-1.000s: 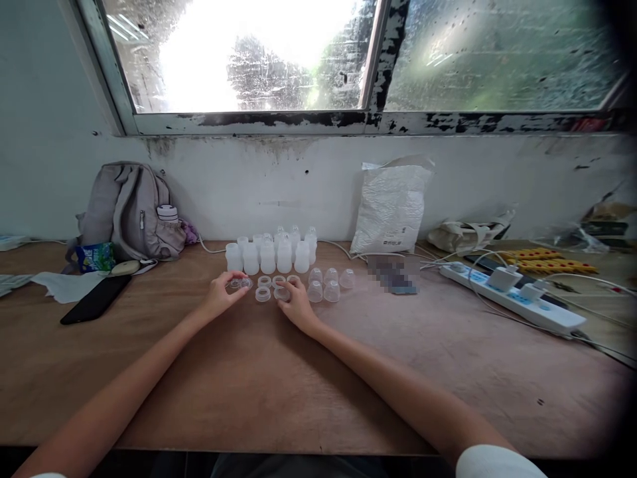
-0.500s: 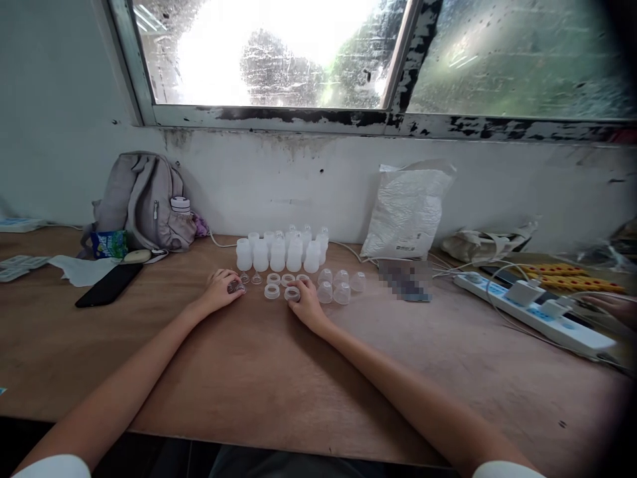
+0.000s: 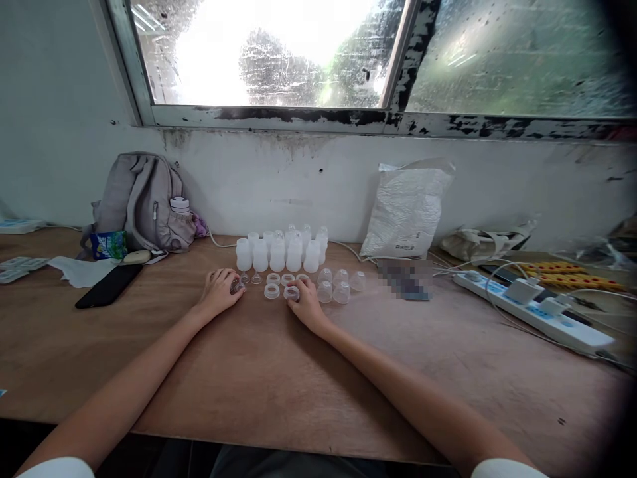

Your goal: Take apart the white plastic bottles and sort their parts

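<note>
My left hand (image 3: 221, 290) rests on the wooden table with its fingers curled around a clear nipple (image 3: 237, 287). Two more clear nipples (image 3: 256, 278) stand just behind it. My right hand (image 3: 305, 302) has its thumb and fingers around a translucent ring (image 3: 291, 293) lying on the table. Other rings (image 3: 272, 291) lie to its left and behind it. Right of my right hand are several clear dome caps (image 3: 342, 293). Behind the rings, several frosted white bottles (image 3: 277, 255) stand upright in rows.
A grey backpack (image 3: 142, 202), a black phone (image 3: 109, 285) and a white cloth (image 3: 84, 269) are at the left. A silvery bag (image 3: 405, 209) leans on the wall. At the right lie a power strip (image 3: 535, 309) with cables and yellow items (image 3: 572, 275).
My left hand has shifted slightly around the clear nipple. My right hand stays at the same ring. Another person's hand at the far right edge has gone out of view.
</note>
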Motion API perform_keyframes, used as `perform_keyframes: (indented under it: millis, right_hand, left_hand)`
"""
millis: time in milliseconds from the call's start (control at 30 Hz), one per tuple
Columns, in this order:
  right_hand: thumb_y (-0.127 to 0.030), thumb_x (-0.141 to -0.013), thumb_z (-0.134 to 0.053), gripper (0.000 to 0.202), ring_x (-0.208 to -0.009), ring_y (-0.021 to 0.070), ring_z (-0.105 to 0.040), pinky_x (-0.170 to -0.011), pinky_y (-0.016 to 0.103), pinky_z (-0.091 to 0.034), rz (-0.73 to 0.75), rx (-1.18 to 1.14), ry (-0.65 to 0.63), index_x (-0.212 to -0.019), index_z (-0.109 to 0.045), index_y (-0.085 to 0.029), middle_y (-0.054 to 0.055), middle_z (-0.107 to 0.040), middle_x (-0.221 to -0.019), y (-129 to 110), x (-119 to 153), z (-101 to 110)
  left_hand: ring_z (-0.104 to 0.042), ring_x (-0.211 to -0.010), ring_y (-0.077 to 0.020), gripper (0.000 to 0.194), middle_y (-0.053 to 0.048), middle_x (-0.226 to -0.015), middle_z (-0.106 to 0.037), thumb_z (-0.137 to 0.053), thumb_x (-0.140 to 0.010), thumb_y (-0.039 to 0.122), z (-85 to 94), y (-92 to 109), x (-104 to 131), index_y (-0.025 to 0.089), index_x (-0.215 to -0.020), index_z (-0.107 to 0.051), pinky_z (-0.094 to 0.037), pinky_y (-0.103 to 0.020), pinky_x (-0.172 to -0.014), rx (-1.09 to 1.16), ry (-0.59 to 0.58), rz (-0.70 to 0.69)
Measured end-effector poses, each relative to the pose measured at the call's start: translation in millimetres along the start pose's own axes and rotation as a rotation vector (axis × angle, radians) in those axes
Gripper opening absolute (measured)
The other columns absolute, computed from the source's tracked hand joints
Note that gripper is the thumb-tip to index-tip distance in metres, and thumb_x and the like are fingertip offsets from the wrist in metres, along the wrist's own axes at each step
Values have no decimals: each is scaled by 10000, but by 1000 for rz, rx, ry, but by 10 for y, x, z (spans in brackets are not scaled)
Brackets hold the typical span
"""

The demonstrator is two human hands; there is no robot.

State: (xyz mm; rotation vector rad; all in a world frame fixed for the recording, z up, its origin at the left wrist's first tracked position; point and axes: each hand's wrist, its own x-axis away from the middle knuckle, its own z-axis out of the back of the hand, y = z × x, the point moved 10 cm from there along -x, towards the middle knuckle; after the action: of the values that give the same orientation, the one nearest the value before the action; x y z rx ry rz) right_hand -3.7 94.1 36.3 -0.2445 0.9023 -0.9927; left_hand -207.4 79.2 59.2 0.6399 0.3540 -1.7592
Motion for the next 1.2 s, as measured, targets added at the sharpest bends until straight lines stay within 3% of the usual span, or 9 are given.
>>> perform_keyframes:
  millis: [200, 267, 400, 533, 600, 733, 867, 1067, 1200]
  right_hand:
    - [-155, -718, -491, 284, -963, 248, -425, -840, 388, -355, 191, 180, 49, -995, -532, -205, 93, -463, -1014, -321, -96, 215]
    - [-180, -767, -451, 275, -993, 260, -410, -858, 395, -326, 278, 289, 56, -1033, -522, -197, 106, -462, -1063, -463, -283, 329]
    - [-243, -805, -436, 333, -1083, 294, -351, -879, 430, -274, 290, 437, 86, -1130, -472, -180, 130, -456, -1153, -597, -873, 512]
    - [-310, -794, -478, 417, -1183, 328, -257, -915, 513, -188, 295, 514, -61, -1194, -430, -200, 118, -430, -1245, -639, -1364, 303]
    - [-325, -773, -518, 377, -1172, 323, -289, -924, 538, -149, 283, 527, -159, -1135, -483, -224, 99, -493, -1190, -616, -1491, 141]
    - [-222, -739, -569, 246, -995, 291, -472, -885, 521, -212, 257, 523, -220, -984, -564, -203, 104, -609, -959, -583, -1562, -17]
    - [-184, -725, -592, 206, -896, 254, -533, -802, 414, -319, 269, 489, -218, -930, -576, -181, 107, -601, -930, -615, -1507, 8]
    - [-264, -739, -592, 217, -856, 236, -535, -742, 363, -364, 268, 429, -141, -935, -580, -170, 94, -587, -903, -850, -1469, 463]
    - [-320, -695, -626, 215, -684, 167, -545, -626, 295, -408, 278, 183, 3, -842, -617, -164, 54, -583, -798, -1128, -1258, 941]
  left_hand:
    - [-463, -951, -272, 274, -89, -991, -566, -522, -717, 339, 159, 53, -7, 194, -949, -529, -285, -397, -834, 22, 96, 22]
    - [-456, -969, -269, 250, -93, -1011, -562, -505, -735, 308, 239, 93, -6, 188, -953, -530, -283, -392, -848, 31, 150, 14]
    - [-458, -958, -253, 184, -85, -964, -588, -453, -779, 256, 342, 221, 10, 184, -915, -554, -296, -376, -848, 76, 204, -48]
    - [-481, -901, -235, 172, -66, -880, -614, -429, -789, 215, 368, 398, 42, 198, -875, -577, -310, -373, -836, 140, 182, -137]
    - [-485, -901, -230, 176, -63, -869, -618, -431, -786, 206, 365, 505, 64, 204, -876, -582, -315, -371, -835, 165, 162, -197]
    - [-485, -911, -226, 180, -58, -891, -619, -430, -787, 190, 341, 657, 106, 211, -887, -578, -321, -367, -836, 202, 128, -289]
    - [-487, -925, -223, 195, -57, -936, -608, -425, -792, 186, 329, 716, 136, 215, -920, -569, -317, -373, -855, 209, 113, -322]
    - [-452, -1041, -220, 268, -92, -1104, -505, -467, -789, 216, 472, 639, 146, 213, -1057, -482, -328, -371, -896, 333, 235, -215]
    - [-415, -1099, -233, 543, -114, -1189, -407, -599, -712, 317, 490, 499, 144, 212, -1173, -332, -364, -367, -888, 542, 311, -18]
